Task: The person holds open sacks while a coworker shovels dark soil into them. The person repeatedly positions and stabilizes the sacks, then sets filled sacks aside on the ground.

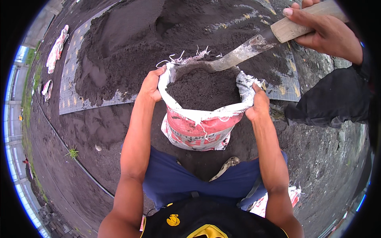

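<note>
A fray-edged, rounded sack (pixel 185 126) is pinched at its rim by the left grip (pixel 152 84) and right grip (pixel 259 104); dark, grainy sand (pixel 204 89) is held inside.

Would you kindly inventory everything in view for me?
Woven sack: one, white and red, centre
Sand fill: one, dark, in sack
Sand heap: one, dark, on the sheet
Sheet: one, grey, under heap
Shovel: one, grey and wooden, over sack's far rim
Loose sacks: three, white and red, two left, one lower right
Hose or cable: one, dark, left
Grass tuft: one, green, left
Co-worker's hand: one clear, bare, on shovel handle
Co-worker's trouser leg: one, black, right
Shoe: one, mottled, lower centre
Trousers: one pair, blue, lower centre
Shirt: one, black and yellow, bottom
Left hand: one, bare, gripping left rim
Right hand: one, bare, gripping right rim
</note>
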`<state>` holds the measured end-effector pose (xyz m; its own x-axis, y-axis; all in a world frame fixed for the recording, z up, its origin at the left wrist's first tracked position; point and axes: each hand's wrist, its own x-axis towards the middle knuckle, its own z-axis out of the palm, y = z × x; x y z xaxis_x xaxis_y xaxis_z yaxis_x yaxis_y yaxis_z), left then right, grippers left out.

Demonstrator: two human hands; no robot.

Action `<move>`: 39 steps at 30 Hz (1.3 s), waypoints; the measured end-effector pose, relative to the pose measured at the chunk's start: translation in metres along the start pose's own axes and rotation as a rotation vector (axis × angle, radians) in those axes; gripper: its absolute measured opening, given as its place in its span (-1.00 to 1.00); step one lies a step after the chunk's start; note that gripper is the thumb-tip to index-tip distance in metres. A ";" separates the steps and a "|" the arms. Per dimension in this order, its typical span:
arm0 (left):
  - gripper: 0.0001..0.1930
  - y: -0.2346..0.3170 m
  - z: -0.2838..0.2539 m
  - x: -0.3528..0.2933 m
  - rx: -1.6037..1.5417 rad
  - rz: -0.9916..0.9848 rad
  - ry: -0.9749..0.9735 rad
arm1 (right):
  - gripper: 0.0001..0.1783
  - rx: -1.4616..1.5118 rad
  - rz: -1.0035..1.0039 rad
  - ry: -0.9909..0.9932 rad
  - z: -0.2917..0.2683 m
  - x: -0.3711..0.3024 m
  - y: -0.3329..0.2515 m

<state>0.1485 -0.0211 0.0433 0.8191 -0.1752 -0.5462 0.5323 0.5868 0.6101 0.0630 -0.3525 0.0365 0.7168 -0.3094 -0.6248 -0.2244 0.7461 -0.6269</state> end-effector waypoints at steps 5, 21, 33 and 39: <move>-0.68 -0.004 -0.003 0.004 0.017 0.009 -0.009 | -0.72 -0.019 0.007 0.015 0.003 -0.006 0.001; -0.74 -0.011 -0.004 0.007 0.074 0.009 0.018 | -0.63 -0.079 0.039 0.038 -0.002 -0.007 0.004; -0.55 -0.056 0.022 -0.155 1.204 0.297 0.481 | -0.51 -0.395 -0.176 0.173 -0.032 -0.089 0.001; -0.60 -0.067 -0.005 -0.304 1.064 0.045 0.609 | -0.59 -0.731 -0.130 0.204 -0.097 -0.220 0.029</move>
<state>-0.1375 -0.0032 0.1652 0.7596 0.3938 -0.5177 0.6490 -0.4054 0.6438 -0.1652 -0.3200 0.1099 0.6472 -0.5236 -0.5540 -0.5769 0.1387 -0.8050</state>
